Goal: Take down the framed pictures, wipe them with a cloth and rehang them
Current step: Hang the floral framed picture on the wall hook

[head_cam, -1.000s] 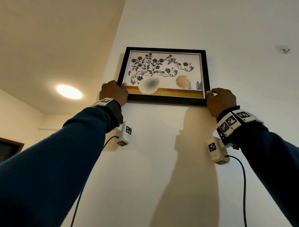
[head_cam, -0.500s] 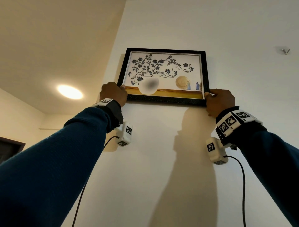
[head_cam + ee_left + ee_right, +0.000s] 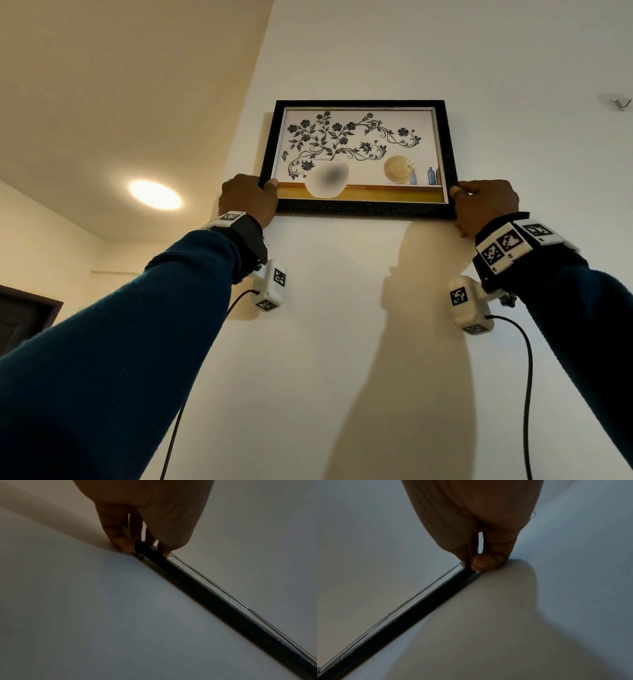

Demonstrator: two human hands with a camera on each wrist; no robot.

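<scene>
Holding the framed picture (image 3: 359, 157) by its two bottom corners, both hands reach high up the white wall (image 3: 342, 342). The left hand (image 3: 248, 200) pinches the bottom left corner. Its thumb lies on the front of the black frame and its other fingers (image 3: 120, 542) curl behind, between the frame and the wall. The right hand (image 3: 484, 205) pinches the bottom right corner the same way. Its thumb is on the front edge and its fingers (image 3: 488, 561) are tucked in behind.

The picture sits flat on the wall, close to the corner where this wall meets the next one. Its top edge is level. The bottom edge (image 3: 223, 608) looks very close to the wall in the left wrist view, with only a thin dark line behind it. The right wrist view shows the same edge (image 3: 402, 619) with a thin gap at the finger end.

A small hook (image 3: 620, 102) sticks out of the wall, up and well off to the right of the frame. The wall is bare below the frame and to its right. A round ceiling light (image 3: 156, 195) glows off to the left. A dark shadow (image 3: 428, 325) falls on the wall under the frame.
</scene>
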